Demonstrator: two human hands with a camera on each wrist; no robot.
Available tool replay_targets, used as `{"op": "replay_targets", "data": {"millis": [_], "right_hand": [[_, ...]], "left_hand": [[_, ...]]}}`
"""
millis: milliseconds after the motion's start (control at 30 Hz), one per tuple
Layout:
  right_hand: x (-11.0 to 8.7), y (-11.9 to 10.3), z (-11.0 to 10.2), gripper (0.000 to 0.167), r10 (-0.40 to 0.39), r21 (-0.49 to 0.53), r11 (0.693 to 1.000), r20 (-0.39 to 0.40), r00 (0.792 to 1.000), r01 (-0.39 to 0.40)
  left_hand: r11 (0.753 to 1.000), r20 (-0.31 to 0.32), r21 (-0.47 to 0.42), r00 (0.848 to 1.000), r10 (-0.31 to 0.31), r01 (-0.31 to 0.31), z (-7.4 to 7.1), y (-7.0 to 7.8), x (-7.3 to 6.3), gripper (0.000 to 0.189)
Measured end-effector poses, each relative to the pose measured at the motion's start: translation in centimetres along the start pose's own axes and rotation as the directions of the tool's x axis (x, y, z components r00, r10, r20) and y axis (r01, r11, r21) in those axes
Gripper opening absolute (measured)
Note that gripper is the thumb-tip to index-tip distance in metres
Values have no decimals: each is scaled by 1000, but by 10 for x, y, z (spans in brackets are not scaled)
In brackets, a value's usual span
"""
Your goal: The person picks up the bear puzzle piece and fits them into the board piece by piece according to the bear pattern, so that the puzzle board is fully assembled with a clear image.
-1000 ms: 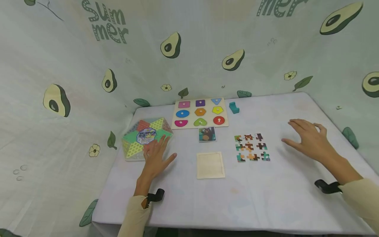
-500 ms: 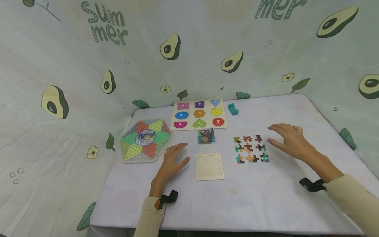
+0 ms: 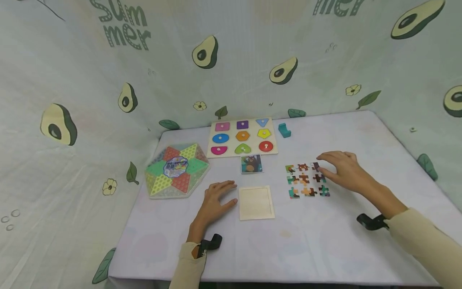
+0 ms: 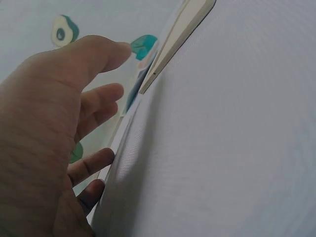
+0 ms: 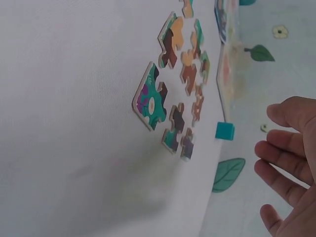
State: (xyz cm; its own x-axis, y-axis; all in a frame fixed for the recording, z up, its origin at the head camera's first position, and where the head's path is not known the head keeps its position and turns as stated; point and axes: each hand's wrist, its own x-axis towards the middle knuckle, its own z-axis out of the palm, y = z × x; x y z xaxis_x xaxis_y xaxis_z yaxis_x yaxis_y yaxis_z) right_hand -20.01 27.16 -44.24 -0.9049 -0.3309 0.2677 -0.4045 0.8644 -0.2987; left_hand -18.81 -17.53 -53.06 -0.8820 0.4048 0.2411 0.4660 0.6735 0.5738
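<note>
In the head view, several loose jigsaw pieces [image 3: 304, 179] lie in spaced rows right of a square wooden puzzle tray [image 3: 256, 203]. My right hand [image 3: 344, 171] hovers at the right edge of the rows, thumb and fingers apart and holding nothing; its fingertips overlap the upper right piece in this view. A gap between that hand and the pieces [image 5: 152, 101] shows in the right wrist view. My left hand [image 3: 213, 202] is just left of the tray, fingers loosely bent, with nothing in it. The left wrist view shows the tray's edge [image 4: 173, 47] beyond the thumb.
Behind the tray lies a small bear picture [image 3: 251, 164], touching or nearly touching a shape board [image 3: 234, 149] with coloured knobbed pieces. A hexagonal checkers-style box [image 3: 177, 170] is at the left. One teal block [image 3: 284, 130] sits at the back, near the patterned cloth backdrop.
My left hand has left the hexagonal box and come right to the tray's side. My right hand has moved left to the jigsaw pieces. The pieces stay where they were.
</note>
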Motion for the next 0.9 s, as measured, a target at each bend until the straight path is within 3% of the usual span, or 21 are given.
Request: {"op": "replay_targets", "data": {"millis": [167, 533, 900], "right_hand": [[9, -4, 3, 37, -10, 14, 1000, 34, 999, 10], [20, -10, 9, 33, -48, 24, 999, 58, 997, 47], [37, -13, 24, 30, -100, 44, 994, 89, 991, 96]], "left_hand": [[996, 9, 83, 999, 44, -45, 2, -1, 0, 49], [984, 51, 169, 998, 47, -55, 6, 1, 1, 56], [982, 93, 188, 996, -8, -10, 2, 7, 0, 57]]}}
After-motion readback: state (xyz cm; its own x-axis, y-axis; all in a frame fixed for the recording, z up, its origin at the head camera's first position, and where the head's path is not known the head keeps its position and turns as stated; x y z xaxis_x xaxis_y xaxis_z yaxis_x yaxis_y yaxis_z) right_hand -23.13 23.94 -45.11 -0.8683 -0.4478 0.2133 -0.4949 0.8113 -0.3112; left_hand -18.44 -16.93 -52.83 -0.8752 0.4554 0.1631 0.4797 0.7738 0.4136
